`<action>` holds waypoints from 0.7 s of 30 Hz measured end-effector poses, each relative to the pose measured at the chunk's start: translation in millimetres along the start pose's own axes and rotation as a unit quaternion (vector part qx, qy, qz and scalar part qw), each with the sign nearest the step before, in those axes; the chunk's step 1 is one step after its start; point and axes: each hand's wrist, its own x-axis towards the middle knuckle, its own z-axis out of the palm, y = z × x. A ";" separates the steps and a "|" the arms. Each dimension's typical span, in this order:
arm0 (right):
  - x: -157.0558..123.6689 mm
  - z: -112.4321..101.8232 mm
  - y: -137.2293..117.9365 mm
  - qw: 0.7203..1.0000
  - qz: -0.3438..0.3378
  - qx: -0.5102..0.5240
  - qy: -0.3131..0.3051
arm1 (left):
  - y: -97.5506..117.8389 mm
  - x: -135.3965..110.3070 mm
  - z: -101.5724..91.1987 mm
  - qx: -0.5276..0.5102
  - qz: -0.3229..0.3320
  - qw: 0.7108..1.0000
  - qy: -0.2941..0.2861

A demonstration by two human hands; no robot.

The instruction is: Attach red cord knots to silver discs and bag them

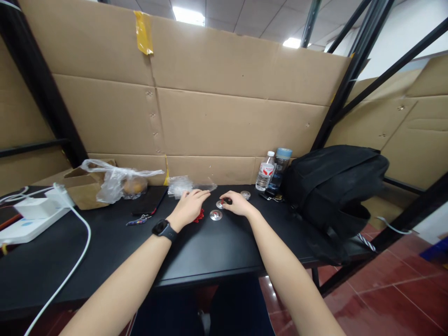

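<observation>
Near the right hand lie three shiny discs.

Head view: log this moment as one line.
left hand: open, partly hiding red bundle; right hand: at silver disc, grip unclear; nearer disc: on table, untouched; backpack: at right

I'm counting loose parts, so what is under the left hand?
A red item shows at the edge of the left hand, too small to identify. Anything directly beneath is covered.
</observation>
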 end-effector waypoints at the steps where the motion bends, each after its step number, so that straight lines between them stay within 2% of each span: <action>1: 0.0 0.6 1.1 1.000 0.000 -0.002 -0.008 | 2.8 1.7 5.7 -0.003 0.018 1.000 -0.011; 5: -0.3 0.2 0.6 0.999 0.007 -0.021 -0.040 | 9.2 4.6 16.3 0.007 0.056 0.998 -0.021; 9: 0.2 -1.0 -6.2 0.997 0.024 -0.055 -0.053 | 21.3 0.5 5.2 0.026 0.073 0.997 -0.015; 13: 0.6 -1.8 -15.0 0.993 0.042 -0.101 -0.047 | 34.5 -3.1 -5.7 0.019 0.108 0.992 -0.066; 21: -1.4 -12.2 -21.3 0.983 0.089 -0.142 -0.068 | 48.3 1.5 -2.1 0.045 0.104 0.991 -0.070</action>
